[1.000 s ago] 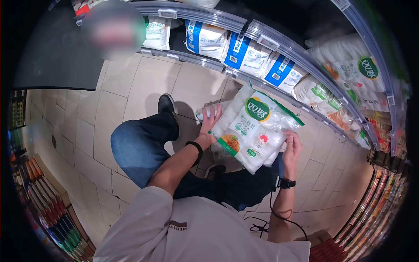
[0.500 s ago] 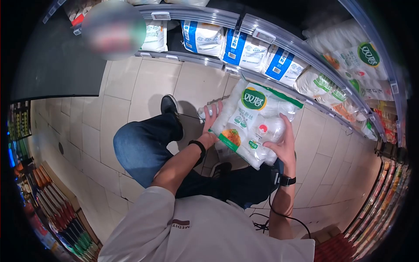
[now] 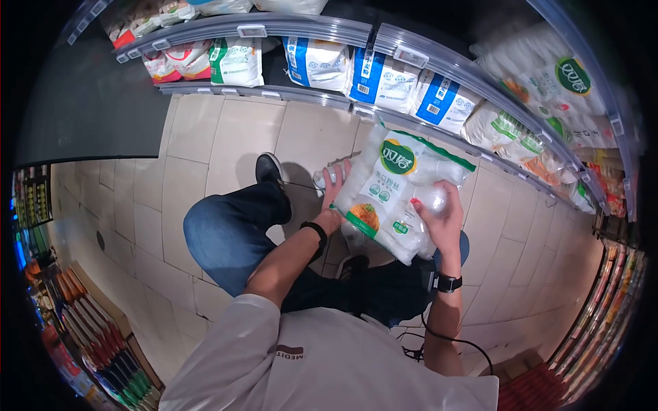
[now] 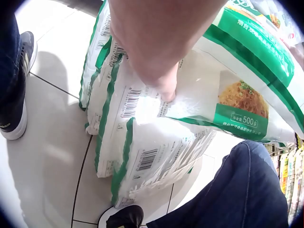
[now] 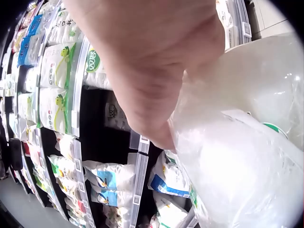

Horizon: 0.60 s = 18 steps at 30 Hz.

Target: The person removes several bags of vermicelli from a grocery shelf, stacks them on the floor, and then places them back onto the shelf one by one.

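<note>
A clear bag of glass noodles (image 3: 387, 192), with a green top edge and a green oval logo, leans face up in front of the person's knees. My right hand (image 3: 445, 218) grips its right side, thumb on the front, and the film bulges beside the thumb. At its left edge is my left hand (image 3: 332, 193), fingers curled over the white end of another bag (image 3: 319, 179). In the left wrist view, similar noodle bags (image 4: 137, 152) with barcodes stand close together on the floor under this hand, and its thumb presses against the film.
A shelf (image 3: 308, 27) curves across the front, holding blue-and-white flour bags (image 3: 387, 81) and more noodle bags (image 3: 548, 89). Shoes (image 3: 269, 170) stand on the tiled floor (image 3: 185, 130). A black cable (image 3: 466, 349) hangs by the right forearm. Packaged goods (image 3: 89, 329) line the lower left.
My right hand has moved from the bag's right edge onto its front and closed on it, squeezing the film. The bag has shifted slightly; my left hand keeps its place.
</note>
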Available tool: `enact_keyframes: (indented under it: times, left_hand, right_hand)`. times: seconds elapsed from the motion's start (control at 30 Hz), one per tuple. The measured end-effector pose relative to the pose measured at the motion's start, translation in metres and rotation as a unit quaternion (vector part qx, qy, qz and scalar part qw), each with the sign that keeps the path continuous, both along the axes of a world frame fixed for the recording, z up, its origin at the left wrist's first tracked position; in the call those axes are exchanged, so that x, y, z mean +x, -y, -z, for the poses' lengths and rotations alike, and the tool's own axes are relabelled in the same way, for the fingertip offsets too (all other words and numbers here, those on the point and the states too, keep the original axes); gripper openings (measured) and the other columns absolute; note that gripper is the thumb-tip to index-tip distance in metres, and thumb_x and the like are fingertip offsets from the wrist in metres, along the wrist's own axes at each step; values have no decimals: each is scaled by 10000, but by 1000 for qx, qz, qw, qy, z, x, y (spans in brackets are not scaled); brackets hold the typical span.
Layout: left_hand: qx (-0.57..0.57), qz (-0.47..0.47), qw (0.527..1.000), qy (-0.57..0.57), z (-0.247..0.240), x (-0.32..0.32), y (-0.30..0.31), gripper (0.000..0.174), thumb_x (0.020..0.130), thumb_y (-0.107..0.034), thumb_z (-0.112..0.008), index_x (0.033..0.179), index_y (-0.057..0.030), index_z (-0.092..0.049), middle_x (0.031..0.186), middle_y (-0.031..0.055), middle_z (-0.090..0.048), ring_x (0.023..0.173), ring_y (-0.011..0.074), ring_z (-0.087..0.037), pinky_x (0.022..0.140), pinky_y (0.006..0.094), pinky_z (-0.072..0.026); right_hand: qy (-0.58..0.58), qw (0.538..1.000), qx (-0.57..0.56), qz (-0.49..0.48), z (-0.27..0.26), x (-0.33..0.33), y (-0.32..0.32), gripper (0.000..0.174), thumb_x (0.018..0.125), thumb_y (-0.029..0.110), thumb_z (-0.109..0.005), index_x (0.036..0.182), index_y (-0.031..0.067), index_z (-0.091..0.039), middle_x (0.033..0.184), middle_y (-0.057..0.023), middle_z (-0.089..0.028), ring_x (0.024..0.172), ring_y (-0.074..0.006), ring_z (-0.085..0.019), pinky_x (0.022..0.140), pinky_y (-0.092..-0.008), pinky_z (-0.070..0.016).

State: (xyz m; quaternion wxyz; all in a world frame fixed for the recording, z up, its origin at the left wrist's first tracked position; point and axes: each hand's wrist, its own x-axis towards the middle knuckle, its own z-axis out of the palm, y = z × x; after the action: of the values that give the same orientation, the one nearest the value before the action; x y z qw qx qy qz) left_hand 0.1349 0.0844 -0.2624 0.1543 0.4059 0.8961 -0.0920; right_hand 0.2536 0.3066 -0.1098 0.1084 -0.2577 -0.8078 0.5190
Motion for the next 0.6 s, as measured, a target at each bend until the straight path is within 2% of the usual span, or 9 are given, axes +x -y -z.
enact_keyframes:
  times: [0.03, 0.13, 0.2, 0.33, 0.43, 0.6]
  left_hand:
    - [-4, 2, 1000, -1, 0, 0, 0, 813, 1026, -479, -495, 1687, -56, -285, 1707, 319, -218, 1520, 533, -283, 1181, 773, -232]
    - [-21, 5, 1000, -2, -8, 0, 0, 808, 1034, -486, -473, 1689, -56, -280, 1709, 317, -217, 1526, 532, -278, 1182, 774, -227]
    - [-36, 11, 999, 4, -14, -2, 0, 821, 1031, -502, -470, 1693, -59, -274, 1712, 315, -215, 1531, 532, -271, 1185, 776, -218]
    - [4, -12, 999, 33, -4, -4, 1, 891, 1006, -561, -484, 1697, -47, -256, 1714, 314, -218, 1537, 531, -276, 1197, 779, -193]
    - [10, -11, 1000, 27, -8, -4, 1, 894, 1007, -563, -485, 1694, -39, -257, 1712, 318, -220, 1538, 532, -274, 1197, 781, -188]
    - [26, -11, 999, 32, -7, -2, 2, 854, 1026, -542, -468, 1689, -41, -271, 1703, 325, -217, 1525, 544, -263, 1188, 788, -188]
  right_hand:
    - [5, 1000, -15, 1, 0, 1, -1, 629, 738, 80, -953, 1271, 58, -620, 1204, -154, -696, 1142, -335, -679, 996, -412, -536]
    - [5, 996, 80, -38, -7, 1, 1, 660, 717, 82, -965, 1278, 57, -620, 1232, -162, -691, 1145, -348, -674, 1007, -428, -533]
    - [17, 996, 80, -47, -12, -1, 4, 683, 703, 93, -974, 1287, 66, -620, 1260, -167, -687, 1153, -358, -667, 1012, -435, -530]
    - [26, 990, 118, -69, -24, -10, 8, 704, 680, 102, -981, 1290, 83, -630, 1272, -184, -689, 1169, -381, -650, 1025, -442, -520]
    - [29, 993, 97, -59, -17, -10, 6, 640, 697, 87, -975, 1246, 82, -645, 1229, -184, -708, 1129, -361, -672, 999, -427, -532]
    - [-2, 1000, 1, 28, 0, -3, 6, 525, 723, 26, -969, 1142, 61, -654, 1130, -119, -726, 1063, -229, -682, 945, -367, -549]
